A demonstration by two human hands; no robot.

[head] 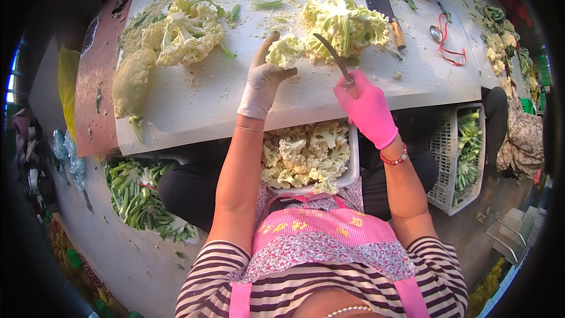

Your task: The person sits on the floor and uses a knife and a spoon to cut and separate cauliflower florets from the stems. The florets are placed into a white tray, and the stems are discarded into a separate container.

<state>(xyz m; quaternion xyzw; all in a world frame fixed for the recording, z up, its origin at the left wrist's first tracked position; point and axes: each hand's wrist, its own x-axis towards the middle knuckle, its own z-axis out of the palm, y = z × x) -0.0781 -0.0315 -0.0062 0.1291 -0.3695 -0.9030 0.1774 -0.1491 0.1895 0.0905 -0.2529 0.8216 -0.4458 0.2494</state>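
Note:
My left hand (263,79), in a whitish glove with darkened fingertips, has its thumb and fingers around a cauliflower floret (284,51) just over the white table. In a bright pink glove, my right hand (367,105) grips a curved knife (332,51), its blade angled up and left. The blade tip overlaps the near left side of a large trimmed cauliflower head (343,24); whether it touches is unclear. Below the table edge, between my forearms, a white tub (354,154) in my lap holds many cut florets (304,154).
Cut cauliflower (190,35) and a whole curd (133,81) lie left on the table (212,106). A cleaver (378,2) rests behind the right-hand head, near a red-stringed metal piece (436,33). Leaf-filled containers stand low left and right, including a white crate (443,163).

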